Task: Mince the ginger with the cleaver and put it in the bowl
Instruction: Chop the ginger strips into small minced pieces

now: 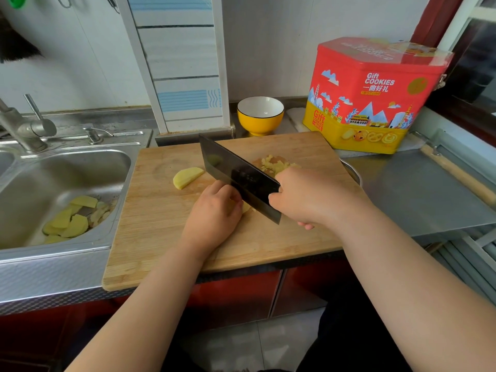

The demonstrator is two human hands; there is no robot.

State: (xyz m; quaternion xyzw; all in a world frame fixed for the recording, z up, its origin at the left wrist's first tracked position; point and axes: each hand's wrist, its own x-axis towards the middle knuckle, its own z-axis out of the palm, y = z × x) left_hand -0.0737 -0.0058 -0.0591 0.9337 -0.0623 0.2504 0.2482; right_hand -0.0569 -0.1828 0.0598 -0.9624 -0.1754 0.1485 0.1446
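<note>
Right hand [303, 196] gripped cleaver [236, 174] handle, blade angled over cutting board [161, 210] centre. Left hand [214, 210], fingers curled, pinned ginger piece [246, 207] against blade. Minced ginger pile [276, 164] behind blade; 1 ginger slice [187, 177] toward board's left. Yellow bowl [259, 115] at table's back edge.

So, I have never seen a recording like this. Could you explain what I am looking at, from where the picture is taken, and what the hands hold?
There is no machine here: a person wears one camera on the head, looking down at their own arms. The right hand grips a black cleaver. The left hand holds a ginger piece against the wooden cutting board. Chopped ginger lies beyond the blade, and one ginger slice lies apart. A yellow bowl stands behind the board, empty. Peelings lie in the sink.
</note>
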